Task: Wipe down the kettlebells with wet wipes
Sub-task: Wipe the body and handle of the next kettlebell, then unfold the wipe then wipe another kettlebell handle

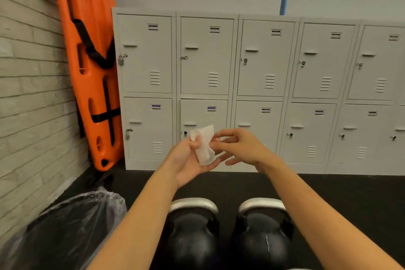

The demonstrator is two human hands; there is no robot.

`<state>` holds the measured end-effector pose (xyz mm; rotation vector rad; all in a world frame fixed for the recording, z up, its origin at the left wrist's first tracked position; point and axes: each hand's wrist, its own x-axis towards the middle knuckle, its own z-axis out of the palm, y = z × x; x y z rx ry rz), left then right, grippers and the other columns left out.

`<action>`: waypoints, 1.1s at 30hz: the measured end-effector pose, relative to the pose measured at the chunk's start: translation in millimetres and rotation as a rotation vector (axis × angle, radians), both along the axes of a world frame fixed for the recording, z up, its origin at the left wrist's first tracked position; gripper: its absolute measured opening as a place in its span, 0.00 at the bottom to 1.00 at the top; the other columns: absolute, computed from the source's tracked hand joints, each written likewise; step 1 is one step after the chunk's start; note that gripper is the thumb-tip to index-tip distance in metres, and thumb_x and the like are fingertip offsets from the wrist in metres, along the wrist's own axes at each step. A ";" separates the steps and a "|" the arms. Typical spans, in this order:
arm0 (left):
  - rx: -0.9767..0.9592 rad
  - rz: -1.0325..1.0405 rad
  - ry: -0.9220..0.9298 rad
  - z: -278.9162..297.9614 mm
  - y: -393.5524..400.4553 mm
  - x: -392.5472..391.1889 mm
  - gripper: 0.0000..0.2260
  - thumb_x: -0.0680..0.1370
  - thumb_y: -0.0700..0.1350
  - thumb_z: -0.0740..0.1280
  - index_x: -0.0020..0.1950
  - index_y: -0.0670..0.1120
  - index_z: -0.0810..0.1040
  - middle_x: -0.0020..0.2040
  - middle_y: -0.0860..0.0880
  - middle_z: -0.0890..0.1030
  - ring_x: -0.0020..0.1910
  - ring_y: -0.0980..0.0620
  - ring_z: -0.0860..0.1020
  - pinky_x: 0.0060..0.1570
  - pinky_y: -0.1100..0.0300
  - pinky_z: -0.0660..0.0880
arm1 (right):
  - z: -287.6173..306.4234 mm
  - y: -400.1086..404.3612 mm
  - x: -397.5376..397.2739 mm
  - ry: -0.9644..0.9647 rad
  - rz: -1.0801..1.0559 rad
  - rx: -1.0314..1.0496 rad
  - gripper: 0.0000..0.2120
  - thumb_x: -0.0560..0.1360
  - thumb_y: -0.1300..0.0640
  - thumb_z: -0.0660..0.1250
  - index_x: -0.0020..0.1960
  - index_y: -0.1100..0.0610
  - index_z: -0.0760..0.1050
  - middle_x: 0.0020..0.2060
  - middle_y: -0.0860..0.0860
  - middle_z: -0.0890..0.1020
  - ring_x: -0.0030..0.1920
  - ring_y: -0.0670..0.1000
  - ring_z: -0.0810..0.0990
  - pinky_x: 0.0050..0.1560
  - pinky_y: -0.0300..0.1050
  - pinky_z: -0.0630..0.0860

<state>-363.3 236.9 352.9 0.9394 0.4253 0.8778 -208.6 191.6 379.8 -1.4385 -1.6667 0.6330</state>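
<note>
Two black kettlebells with silver handles stand side by side on the dark floor below my arms, the left kettlebell (194, 234) and the right kettlebell (264, 232). Above them, at chest height, my left hand (188, 160) holds a folded white wet wipe (203, 144) between thumb and fingers. My right hand (238, 144) pinches the wipe's right edge with its fingertips, the other fingers spread. Both hands are well above the kettlebells and touch neither.
A bin lined with a clear plastic bag (65, 226) sits at the lower left. An orange spine board (92, 68) leans in the corner against the brick wall. A row of grey lockers (263, 85) stands behind on the black rubber floor (350, 204).
</note>
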 end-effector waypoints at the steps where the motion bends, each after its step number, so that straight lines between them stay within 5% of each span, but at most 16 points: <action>1: 0.019 0.009 -0.023 5.4 -1.3 -6.8 0.16 0.82 0.43 0.54 0.70 0.47 0.68 0.61 0.39 0.77 0.58 0.40 0.77 0.53 0.43 0.77 | 7.4 0.9 -8.6 0.024 0.006 0.015 0.08 0.76 0.50 0.69 0.55 0.48 0.78 0.44 0.47 0.84 0.40 0.47 0.85 0.40 0.38 0.82; 6: 0.104 0.089 -0.081 25.7 -6.0 -41.4 0.16 0.83 0.45 0.55 0.70 0.55 0.68 0.66 0.40 0.73 0.61 0.38 0.75 0.50 0.45 0.78 | 39.4 12.6 -57.2 0.104 -0.037 0.004 0.17 0.76 0.42 0.66 0.48 0.56 0.81 0.41 0.48 0.83 0.40 0.48 0.84 0.39 0.40 0.82; 13: 0.083 0.126 -0.034 47.4 -12.4 -90.8 0.22 0.77 0.59 0.61 0.66 0.49 0.69 0.62 0.40 0.75 0.60 0.40 0.77 0.54 0.45 0.78 | 54.5 31.9 -105.5 0.265 -0.068 -0.047 0.17 0.73 0.55 0.73 0.56 0.64 0.78 0.43 0.53 0.82 0.39 0.48 0.81 0.37 0.41 0.80; 17: 0.161 0.261 0.147 50.0 -11.5 -112.0 0.23 0.74 0.45 0.71 0.67 0.46 0.71 0.63 0.42 0.74 0.60 0.39 0.76 0.55 0.43 0.78 | 43.1 40.3 -113.9 0.463 -0.147 -0.037 0.15 0.71 0.55 0.74 0.53 0.62 0.76 0.45 0.53 0.80 0.42 0.50 0.80 0.39 0.42 0.80; 22: 0.103 0.366 0.172 46.8 -10.1 -119.5 0.17 0.77 0.33 0.65 0.66 0.38 0.72 0.62 0.40 0.77 0.57 0.41 0.79 0.53 0.46 0.79 | 25.7 45.3 -105.9 0.611 -0.244 0.045 0.15 0.70 0.57 0.76 0.52 0.62 0.79 0.48 0.55 0.81 0.44 0.51 0.80 0.34 0.41 0.79; 28: 0.100 0.503 0.176 49.3 -12.9 -117.5 0.17 0.77 0.30 0.62 0.66 0.36 0.72 0.63 0.40 0.76 0.55 0.43 0.78 0.44 0.55 0.82 | 13.7 41.6 -101.1 0.194 -0.437 0.417 0.15 0.70 0.55 0.76 0.55 0.53 0.78 0.46 0.49 0.81 0.42 0.48 0.79 0.41 0.38 0.76; 33: 0.079 0.553 0.101 53.3 -15.3 -115.6 0.16 0.78 0.32 0.63 0.65 0.36 0.73 0.62 0.39 0.77 0.53 0.43 0.80 0.45 0.55 0.81 | 22.4 20.2 -123.1 0.015 -0.127 0.559 0.06 0.70 0.51 0.75 0.45 0.51 0.83 0.40 0.46 0.82 0.40 0.46 0.79 0.39 0.36 0.77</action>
